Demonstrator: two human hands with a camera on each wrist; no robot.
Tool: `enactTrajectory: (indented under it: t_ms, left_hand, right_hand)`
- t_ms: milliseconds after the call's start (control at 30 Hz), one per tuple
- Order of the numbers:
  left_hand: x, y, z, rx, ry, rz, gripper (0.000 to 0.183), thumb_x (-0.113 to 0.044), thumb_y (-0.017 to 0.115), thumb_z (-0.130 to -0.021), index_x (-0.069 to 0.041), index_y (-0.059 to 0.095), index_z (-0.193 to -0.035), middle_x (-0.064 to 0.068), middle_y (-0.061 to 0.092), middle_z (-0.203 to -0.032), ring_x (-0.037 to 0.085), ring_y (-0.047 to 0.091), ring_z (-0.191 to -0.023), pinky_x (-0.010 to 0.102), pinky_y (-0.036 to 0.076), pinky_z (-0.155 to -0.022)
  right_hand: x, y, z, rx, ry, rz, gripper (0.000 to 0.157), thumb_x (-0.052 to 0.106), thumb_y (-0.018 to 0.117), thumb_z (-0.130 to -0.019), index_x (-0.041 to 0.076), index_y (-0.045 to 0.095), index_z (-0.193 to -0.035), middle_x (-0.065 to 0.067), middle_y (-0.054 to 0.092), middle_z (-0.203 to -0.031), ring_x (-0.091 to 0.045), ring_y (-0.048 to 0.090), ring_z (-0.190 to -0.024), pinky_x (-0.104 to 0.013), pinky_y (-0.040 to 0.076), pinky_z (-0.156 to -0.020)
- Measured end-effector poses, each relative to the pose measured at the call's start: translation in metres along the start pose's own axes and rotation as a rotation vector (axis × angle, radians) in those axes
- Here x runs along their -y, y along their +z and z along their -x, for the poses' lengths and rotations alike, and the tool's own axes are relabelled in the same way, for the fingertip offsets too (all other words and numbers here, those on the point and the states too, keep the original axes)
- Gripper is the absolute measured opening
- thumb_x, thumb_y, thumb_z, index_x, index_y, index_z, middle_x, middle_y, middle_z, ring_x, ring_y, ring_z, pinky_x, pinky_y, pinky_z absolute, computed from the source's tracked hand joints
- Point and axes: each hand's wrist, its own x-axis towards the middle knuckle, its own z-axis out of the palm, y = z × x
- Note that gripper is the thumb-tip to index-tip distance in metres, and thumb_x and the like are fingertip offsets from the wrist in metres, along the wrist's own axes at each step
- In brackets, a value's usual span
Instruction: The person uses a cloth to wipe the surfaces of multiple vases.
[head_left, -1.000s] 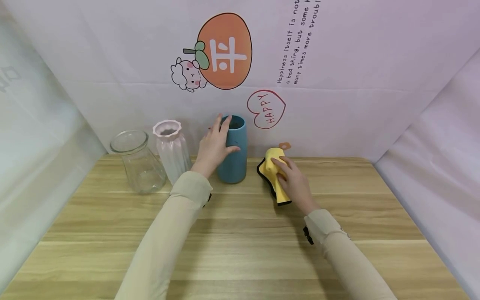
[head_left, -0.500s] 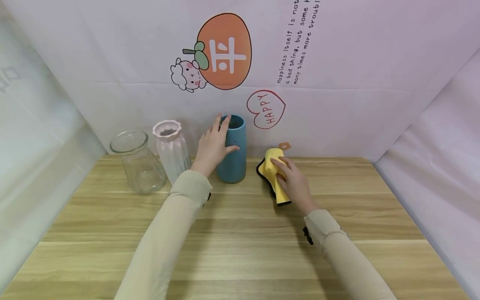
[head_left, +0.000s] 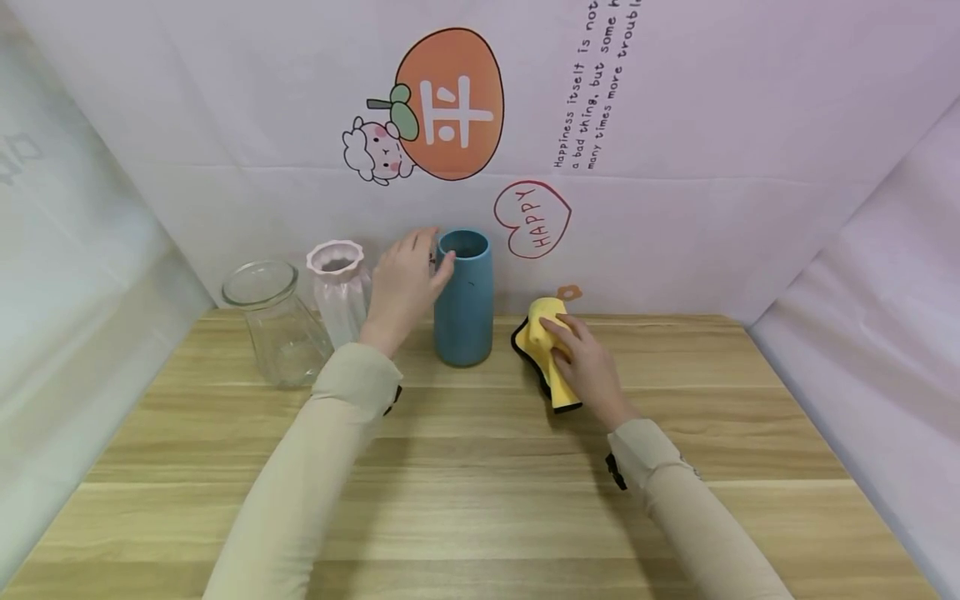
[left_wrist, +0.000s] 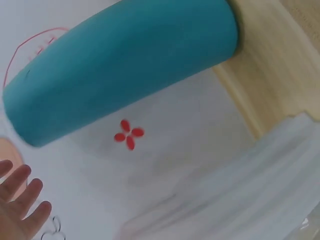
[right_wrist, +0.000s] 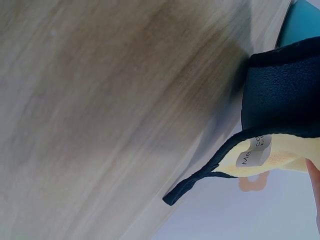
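A blue vase [head_left: 463,312] stands upright near the back of the table. My left hand [head_left: 405,287] is just left of its rim; in the left wrist view the fingers [left_wrist: 31,197] are spread apart from the blue vase [left_wrist: 130,65], holding nothing. Behind that forearm, partly covered, is a pleated pink-and-white vase [head_left: 339,304]. To the right, my right hand [head_left: 591,371] grips a yellow cloth [head_left: 546,312] with black edging. The right wrist view gives the cloth's dark side [right_wrist: 280,95] and a small grey label, with little of the hand showing.
A clear glass vase [head_left: 288,346] stands at the far left of the row. The wood-grain table [head_left: 465,492] ends against a white printed backdrop [head_left: 675,242]. White cloth walls close off both sides.
My left hand has come off the blue vase and shifted left, towards the pink-and-white vase. The right hand and yellow cloth have hardly moved.
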Motion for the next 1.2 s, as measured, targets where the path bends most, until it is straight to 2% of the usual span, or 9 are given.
enactTrajectory:
  t_ms: [100, 200, 367, 533, 633, 767, 900, 1200]
  left_hand:
    - [0.006, -0.01, 0.001, -0.104, 0.006, -0.03, 0.038, -0.027, 0.055, -0.094, -0.004, 0.06, -0.124, 0.015, 0.066, -0.118, 0.032, 0.065, -0.106, 0.044, 0.052, -0.092]
    - [0.013, -0.022, 0.003, -0.129, -0.037, -0.04, 0.037, -0.024, 0.056, -0.093, -0.003, 0.06, -0.123, 0.015, 0.065, -0.122, 0.033, 0.062, -0.112, 0.044, 0.048, -0.098]
    - [0.03, -0.038, 0.007, -0.102, -0.123, -0.064, 0.04, -0.027, 0.057, -0.093, -0.003, 0.057, -0.126, 0.017, 0.062, -0.127, 0.035, 0.057, -0.119, 0.046, 0.041, -0.106]
    - [0.052, -0.048, 0.013, -0.084, -0.157, -0.087, 0.046, -0.029, 0.059, -0.092, 0.0, 0.054, -0.128, 0.021, 0.059, -0.128, 0.038, 0.053, -0.121, 0.05, 0.036, -0.108]
    - [0.062, -0.053, 0.017, -0.039, -0.205, -0.089, 0.053, -0.034, 0.058, -0.091, 0.0, 0.052, -0.131, 0.022, 0.056, -0.131, 0.039, 0.05, -0.123, 0.051, 0.033, -0.109]
    - [0.071, -0.056, 0.02, 0.057, -0.267, -0.103, 0.062, -0.042, 0.057, -0.09, -0.002, 0.047, -0.136, 0.023, 0.05, -0.136, 0.04, 0.044, -0.127, 0.053, 0.027, -0.11]
    - [0.077, -0.056, 0.023, 0.111, -0.282, -0.133, 0.067, -0.046, 0.057, -0.089, -0.002, 0.044, -0.137, 0.025, 0.047, -0.138, 0.041, 0.042, -0.128, 0.056, 0.025, -0.11]
    - [0.087, -0.052, 0.029, 0.148, -0.268, -0.175, 0.068, -0.049, 0.056, -0.089, -0.002, 0.044, -0.136, 0.027, 0.049, -0.135, 0.045, 0.043, -0.126, 0.061, 0.021, -0.111]
  right_hand:
    - [0.001, -0.001, 0.0, 0.003, -0.002, 0.003, 0.049, -0.003, 0.069, -0.081, 0.01, 0.059, -0.128, -0.022, 0.056, -0.129, -0.017, 0.05, -0.053, -0.028, 0.043, -0.05]
    - [0.002, -0.001, 0.0, 0.008, 0.002, 0.003, 0.049, -0.003, 0.069, -0.082, 0.01, 0.059, -0.128, -0.022, 0.055, -0.13, -0.018, 0.05, -0.054, -0.028, 0.043, -0.05]
    - [0.004, -0.001, 0.001, 0.015, 0.01, -0.002, 0.049, -0.002, 0.069, -0.082, 0.011, 0.059, -0.128, -0.022, 0.056, -0.129, -0.019, 0.053, -0.056, -0.028, 0.043, -0.05]
    - [0.003, 0.0, 0.001, 0.018, 0.012, -0.008, 0.049, -0.003, 0.069, -0.082, 0.01, 0.059, -0.128, -0.022, 0.056, -0.129, -0.02, 0.054, -0.058, -0.028, 0.043, -0.05]
    - [0.004, -0.001, 0.001, 0.015, 0.011, -0.013, 0.049, -0.003, 0.069, -0.082, 0.01, 0.059, -0.128, -0.022, 0.055, -0.129, -0.02, 0.054, -0.058, -0.028, 0.044, -0.051]
    - [0.005, -0.002, 0.001, 0.017, 0.008, -0.01, 0.05, -0.003, 0.069, -0.082, 0.011, 0.059, -0.129, -0.022, 0.055, -0.129, -0.019, 0.053, -0.056, -0.028, 0.043, -0.051]
    - [0.005, -0.002, 0.001, 0.026, 0.005, -0.002, 0.049, -0.002, 0.069, -0.082, 0.011, 0.059, -0.129, -0.022, 0.055, -0.129, -0.018, 0.051, -0.055, -0.027, 0.043, -0.05]
    - [0.005, -0.001, 0.001, 0.028, 0.005, -0.008, 0.05, -0.002, 0.069, -0.082, 0.011, 0.058, -0.129, -0.022, 0.054, -0.131, -0.016, 0.05, -0.054, -0.029, 0.045, -0.051]
